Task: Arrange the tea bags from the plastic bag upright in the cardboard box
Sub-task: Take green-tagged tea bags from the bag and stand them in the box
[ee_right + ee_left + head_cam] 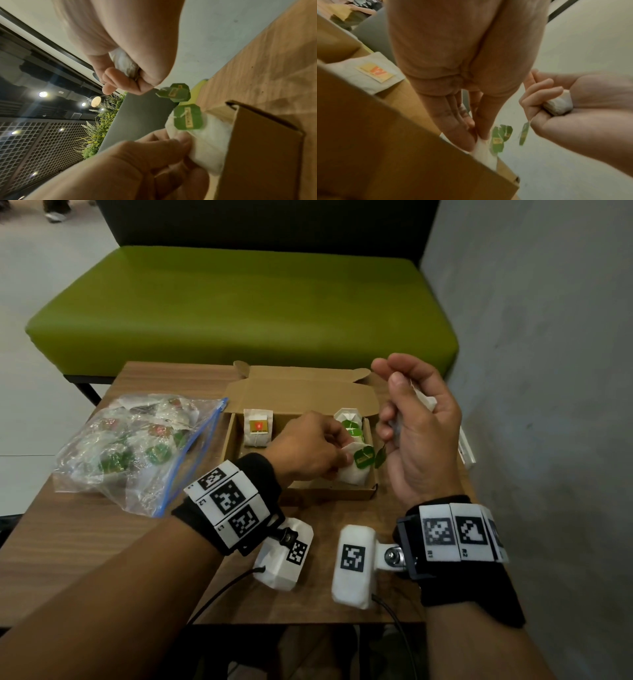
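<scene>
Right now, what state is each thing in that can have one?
cardboard box: lid open, partly filled.
plastic bag: on the table, tea bags inside.
red-tagged tea bag: upright at the box's left end.
green-tagged tea bag: pinched by the left hand, going into the box.
right hand: raised, gripping tea bags.

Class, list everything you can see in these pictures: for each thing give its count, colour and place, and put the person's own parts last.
Cardboard box: one, brown, open, mid-table.
Green-tagged tea bags: several, white, right end of box; exact count unclear.
Orange-tagged tea bag: one, off-white, left end of box.
Plastic bag: one, clear with blue zip, left of box, holding more tea bags.
Table: one, wood-brown.
Bench: one, green, behind table.
Left hand: pinches a white tea bag inside the box.
Right hand: holds tea bags, green tag dangling.
</scene>
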A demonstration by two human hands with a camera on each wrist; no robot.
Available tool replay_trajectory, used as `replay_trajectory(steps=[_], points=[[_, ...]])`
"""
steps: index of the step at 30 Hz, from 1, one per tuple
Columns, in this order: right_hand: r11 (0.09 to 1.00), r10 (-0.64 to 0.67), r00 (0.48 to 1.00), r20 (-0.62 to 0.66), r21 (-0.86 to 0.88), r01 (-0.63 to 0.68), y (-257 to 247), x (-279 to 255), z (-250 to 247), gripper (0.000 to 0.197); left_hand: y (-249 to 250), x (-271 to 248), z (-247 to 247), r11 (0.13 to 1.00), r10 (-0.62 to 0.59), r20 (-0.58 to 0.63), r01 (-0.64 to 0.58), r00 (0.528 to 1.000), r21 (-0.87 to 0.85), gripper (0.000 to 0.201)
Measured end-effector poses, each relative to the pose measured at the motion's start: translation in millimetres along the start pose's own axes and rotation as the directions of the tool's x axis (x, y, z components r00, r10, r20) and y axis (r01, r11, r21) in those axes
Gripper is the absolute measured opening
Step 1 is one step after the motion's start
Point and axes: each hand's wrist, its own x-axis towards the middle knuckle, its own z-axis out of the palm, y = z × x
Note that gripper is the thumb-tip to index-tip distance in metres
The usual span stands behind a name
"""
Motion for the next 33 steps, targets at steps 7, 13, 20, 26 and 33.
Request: replay_trajectory(steps=[7,13,20,26,33], points=[[1.000,0.019,1.000,-0.005,0.010,-0.019,0,1,-6,0.019,-8,6,7,0.979,-0.049,-0.080,0.064,0.996,0.192,0.006],[0.999,0.041,0.999,0.001,0.019,-0.041,2,2,-7,0.018,-10,9,8,0.988,-0.035,-0.137,0.054,0.990,0.143,0.011],[0.995,0.102,0.992,0.073,0.015,-0.103,3,0,-6,0.014,-13,11,5,0.970,0.013,-0.163,0.027,0.987,0.240,0.014],[0.973,0.213,0.969,0.127,0.062,-0.223,1,0,0,0.056,22,-6,-20,0.955,0.251,-0.449,-0.294,0.857,-0.027,0.002],[0.934,0.297,0.945,0.140,0.165,-0.318,2,-1,4,0.083,40,-31,-19,0.821,0.505,-0.189,-0.402,0.842,0.405,0.032]])
